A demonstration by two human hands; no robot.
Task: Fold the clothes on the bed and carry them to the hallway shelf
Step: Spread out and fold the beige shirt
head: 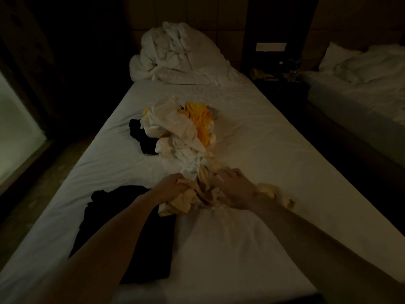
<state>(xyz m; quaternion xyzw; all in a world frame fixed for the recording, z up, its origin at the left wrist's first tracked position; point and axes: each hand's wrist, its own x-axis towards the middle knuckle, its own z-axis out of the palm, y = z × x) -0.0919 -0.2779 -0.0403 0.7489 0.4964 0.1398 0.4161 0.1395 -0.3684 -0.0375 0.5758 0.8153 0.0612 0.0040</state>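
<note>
In a dim room, the bed (252,137) before you fills most of the view, its white fitted sheet smooth but creased in shallow ridges. At its head a white duvet (175,53) is heaped into a tall, puffy mound of deep folds. A second bed (361,88) with rumpled white linen stands to your right, a dark nightstand (282,82) between the two carrying small objects too dim to identify.

On the near left of the sheet lies a black garment (131,238), flat and roughly rectangular, its matte cloth swallowing all detail. At mid-bed sits the unfolded pile of clothes (182,130): soft white and cream pieces twisted together, a bright yellow garment (201,121) crumpled along its right side, and another black piece (142,137) poking out at its left.

Nearest you, a cream-coloured garment (192,196) is bunched into thick, limp gathers on the sheet just below the pile. Your left hand (175,185) grips its left end, fingers curled into the cloth. Your right hand (232,183) lies over its right side with fingers bent down into the fabric, holding it.
</note>
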